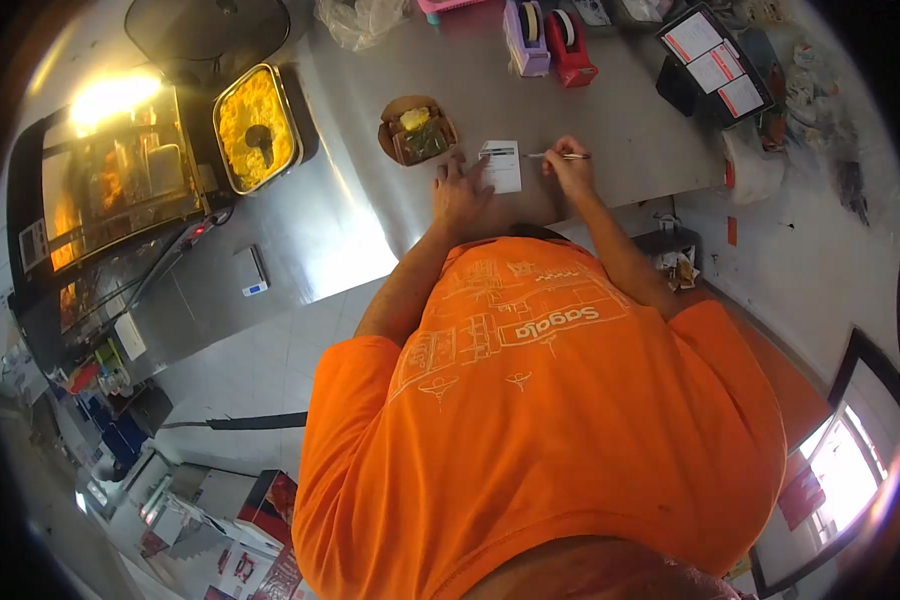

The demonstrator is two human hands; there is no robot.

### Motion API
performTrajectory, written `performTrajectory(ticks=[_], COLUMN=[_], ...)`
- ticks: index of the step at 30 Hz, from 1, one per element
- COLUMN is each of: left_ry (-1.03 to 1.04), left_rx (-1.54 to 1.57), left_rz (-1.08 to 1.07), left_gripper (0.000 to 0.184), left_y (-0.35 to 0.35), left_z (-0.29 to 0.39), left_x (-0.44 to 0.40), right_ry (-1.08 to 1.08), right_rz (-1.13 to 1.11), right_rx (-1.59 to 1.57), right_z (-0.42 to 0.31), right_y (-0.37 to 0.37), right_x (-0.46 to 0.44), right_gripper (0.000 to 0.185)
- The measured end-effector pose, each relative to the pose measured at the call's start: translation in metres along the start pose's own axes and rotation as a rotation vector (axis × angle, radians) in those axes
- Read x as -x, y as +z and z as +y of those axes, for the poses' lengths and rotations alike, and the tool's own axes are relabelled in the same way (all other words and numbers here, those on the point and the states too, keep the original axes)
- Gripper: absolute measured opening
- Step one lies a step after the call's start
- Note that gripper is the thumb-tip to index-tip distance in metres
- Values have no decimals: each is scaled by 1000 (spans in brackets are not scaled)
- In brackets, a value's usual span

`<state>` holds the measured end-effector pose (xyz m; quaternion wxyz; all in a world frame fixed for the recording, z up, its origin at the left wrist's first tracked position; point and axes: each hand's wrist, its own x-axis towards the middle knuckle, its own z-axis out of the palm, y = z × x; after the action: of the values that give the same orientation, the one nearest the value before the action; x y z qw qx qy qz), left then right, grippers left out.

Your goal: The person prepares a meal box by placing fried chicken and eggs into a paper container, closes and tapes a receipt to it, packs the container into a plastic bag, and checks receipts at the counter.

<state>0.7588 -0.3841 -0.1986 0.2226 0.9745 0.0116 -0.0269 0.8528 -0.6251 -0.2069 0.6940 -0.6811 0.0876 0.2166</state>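
A small white paper slip [502, 168] with printing near its top lies on the metal counter. My left hand [460, 196] rests flat at the slip's left edge, fingers spread, with nothing held. In my right hand [573, 172] a pen [555, 156] is pinched, its tip pointing left, a little to the right of the slip. Just beyond my left hand sits an open brown cardboard food box [417, 131], containing something pale yellow and a dark green packet or leaf.
A metal pan [297, 160] of yellow food stands left, beside a lit glass display case [120, 190]. Purple [526, 38] and red [573, 50] tape dispensers stand at the back. A black holder with printed cards [715, 65] is at back right. A small device [253, 270] lies on the left counter.
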Motion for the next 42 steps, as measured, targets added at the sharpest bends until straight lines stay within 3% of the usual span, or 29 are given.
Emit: performTrajectory(ticks=[3, 6, 10, 13, 16, 19, 22, 25, 28, 34, 37, 40, 42], left_ry=[-61, -92, -124, -123, -114, -137, -137, -168, -157, -172, -113, -46, -133], left_rx=[3, 11, 30, -7, -5, -2, 1, 11, 14, 64, 80, 219, 270], left_rz=[44, 60, 9, 34, 43, 24, 30, -20, 1, -37, -56, 75, 279], left_gripper=[61, 64, 66, 66, 66, 67, 68, 68, 69, 71, 66, 65, 65], left_y=[2, 4, -1, 2, 3, 1, 3, 4, 7, 6, 2, 13, 20], left_z=[6, 10, 12, 12, 11, 13, 12, 12, 11, 9, 7, -18, -44], left_x=[9, 13, 15, 15, 16, 16, 16, 13, 14, 14, 18, 27, 40], right_ry=[-140, -466, -346, -553, -621, -879, -744, -742, -665, -722, -869, -885, -919], right_rz=[-84, -202, -287, -173, -163, -157, -159, 141, 23, -13, -133, -99, -74], right_rx=[14, 296, 507, 683, 769, 938, 892, 802, 896, 945, 1064, 1393, 1399], right_z=[33, 23, 18, 21, 27, 32, 28, 17, 22, 13, 7, 13, 2], right_y=[36, 55, 52, 52, 46, 39, 36, 41, 39, 38, 42, 42, 48], right_x=[15, 40, 49, 55, 56, 57, 60, 54, 51, 46, 42, 19, 8], right_gripper=[13, 12, 15, 16, 15, 15, 14, 14, 15, 24, 32, 44, 50])
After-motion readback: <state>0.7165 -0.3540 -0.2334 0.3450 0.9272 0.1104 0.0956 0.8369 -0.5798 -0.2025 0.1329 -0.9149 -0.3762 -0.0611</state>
